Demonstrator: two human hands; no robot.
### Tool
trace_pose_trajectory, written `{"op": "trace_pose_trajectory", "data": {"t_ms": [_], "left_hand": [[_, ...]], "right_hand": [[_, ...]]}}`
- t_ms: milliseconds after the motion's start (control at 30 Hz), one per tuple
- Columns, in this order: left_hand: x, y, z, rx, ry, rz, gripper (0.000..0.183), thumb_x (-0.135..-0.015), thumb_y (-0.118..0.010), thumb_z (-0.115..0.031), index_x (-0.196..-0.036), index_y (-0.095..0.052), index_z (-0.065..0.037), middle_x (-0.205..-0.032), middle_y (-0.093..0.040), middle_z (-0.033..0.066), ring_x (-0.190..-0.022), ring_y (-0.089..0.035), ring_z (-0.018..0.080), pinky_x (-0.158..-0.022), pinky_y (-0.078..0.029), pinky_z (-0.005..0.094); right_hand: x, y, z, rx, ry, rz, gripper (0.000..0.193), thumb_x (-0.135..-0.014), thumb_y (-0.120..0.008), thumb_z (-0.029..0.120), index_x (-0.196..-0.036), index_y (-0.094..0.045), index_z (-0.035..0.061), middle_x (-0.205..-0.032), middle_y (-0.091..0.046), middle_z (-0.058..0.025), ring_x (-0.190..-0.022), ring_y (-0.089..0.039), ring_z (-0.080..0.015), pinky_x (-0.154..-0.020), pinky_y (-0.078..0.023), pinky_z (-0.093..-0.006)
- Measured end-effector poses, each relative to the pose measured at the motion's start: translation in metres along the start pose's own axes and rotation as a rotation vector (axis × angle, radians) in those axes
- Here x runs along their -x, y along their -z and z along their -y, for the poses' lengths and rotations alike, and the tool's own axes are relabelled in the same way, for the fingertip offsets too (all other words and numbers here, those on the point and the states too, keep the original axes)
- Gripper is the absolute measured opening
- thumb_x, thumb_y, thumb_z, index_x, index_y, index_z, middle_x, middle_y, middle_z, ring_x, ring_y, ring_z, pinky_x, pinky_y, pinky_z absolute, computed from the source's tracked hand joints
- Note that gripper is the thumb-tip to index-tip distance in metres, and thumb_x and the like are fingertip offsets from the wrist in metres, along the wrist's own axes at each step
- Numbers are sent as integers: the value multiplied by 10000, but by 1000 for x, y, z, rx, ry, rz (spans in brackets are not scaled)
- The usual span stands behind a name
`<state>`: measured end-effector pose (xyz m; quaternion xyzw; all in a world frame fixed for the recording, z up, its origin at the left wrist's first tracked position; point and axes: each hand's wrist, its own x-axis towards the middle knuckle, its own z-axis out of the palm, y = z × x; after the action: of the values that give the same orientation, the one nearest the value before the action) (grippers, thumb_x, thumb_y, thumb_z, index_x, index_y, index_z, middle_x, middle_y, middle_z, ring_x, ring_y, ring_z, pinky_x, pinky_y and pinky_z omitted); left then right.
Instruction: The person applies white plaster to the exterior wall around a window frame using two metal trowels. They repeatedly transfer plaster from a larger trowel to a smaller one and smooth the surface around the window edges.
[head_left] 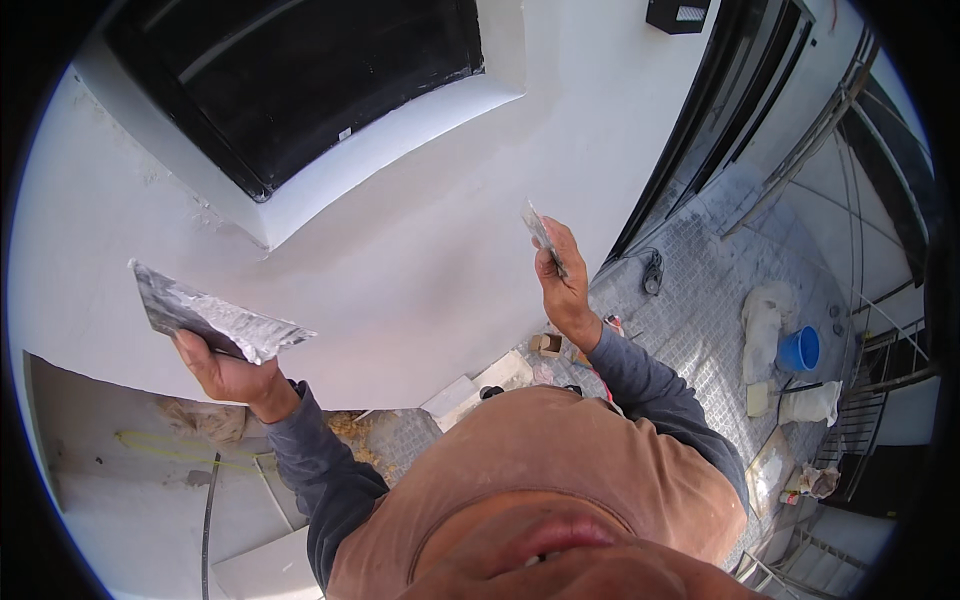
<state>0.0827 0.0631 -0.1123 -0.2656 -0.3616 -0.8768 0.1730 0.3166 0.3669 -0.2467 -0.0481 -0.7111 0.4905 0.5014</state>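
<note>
My left hand [235, 375] is closed around the near edge of a wide, flat steel plastering blade [185, 315]. White wet plaster [262, 325] coats part of that blade, thickest along its right-hand side. My right hand [565, 275] grips a smaller putty knife [540, 235], seen nearly edge-on, with its thin blade pointing up and away from me. Both tools are raised in front of a pale plastered wall [430, 260]; whether either one touches it I cannot tell. A slightly darker, smoother patch shows on the wall between my hands.
A dark window [320, 80] sits in a white recess at upper left, its lower corner rough. Sliding door frames [700, 110] stand to the right. On the paved floor [670, 310] are a blue bucket [798, 350], a white sack [768, 315], a small cardboard box [546, 344] and a coiled black cable [652, 272].
</note>
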Motion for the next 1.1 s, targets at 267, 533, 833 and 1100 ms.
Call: {"op": "trace_pose_trajectory", "data": {"t_ms": [267, 533, 833, 1100], "left_hand": [[173, -88, 60, 377, 1288, 34, 361, -1066, -544, -224, -1328, -589, 21, -1232, -691, 134, -1100, -685, 239, -962, -550, 398], [97, -107, 29, 125, 942, 431, 303, -1041, -581, -155, -1263, -621, 47, -1102, -732, 116, -905, -734, 160, -827, -600, 295], [86, -141, 27, -86, 916, 560, 299, -1027, -548, -127, -1259, -624, 45, -1105, -716, 103, -945, -702, 141, -826, -575, 280], [90, -134, 27, -107, 923, 468, 297, -1030, -509, -116, -1251, -625, 45, -1103, -712, 100, -936, -681, 132, -790, -557, 277]], "right_hand": [[-6, 33, 91, 84, 372, 475, 566, -930, -715, 90, -1467, -574, 197, -1331, -591, -211, -1210, -584, -355, -1032, -478, -450], [-50, 85, 90, 567, 456, 542, 520, -792, -765, 133, -1299, -720, 243, -1179, -669, -81, -1163, -611, -318, -993, -475, -478], [-113, 58, 188, 875, 731, 902, 408, -758, -765, 158, -1157, -764, 241, -1157, -691, -8, -1149, -607, -275, -1011, -431, -556], [-121, 55, 188, 881, 753, 994, 492, -768, -782, 175, -1255, -722, 214, -1189, -686, -34, -1123, -620, -277, -947, -496, -508]]}}
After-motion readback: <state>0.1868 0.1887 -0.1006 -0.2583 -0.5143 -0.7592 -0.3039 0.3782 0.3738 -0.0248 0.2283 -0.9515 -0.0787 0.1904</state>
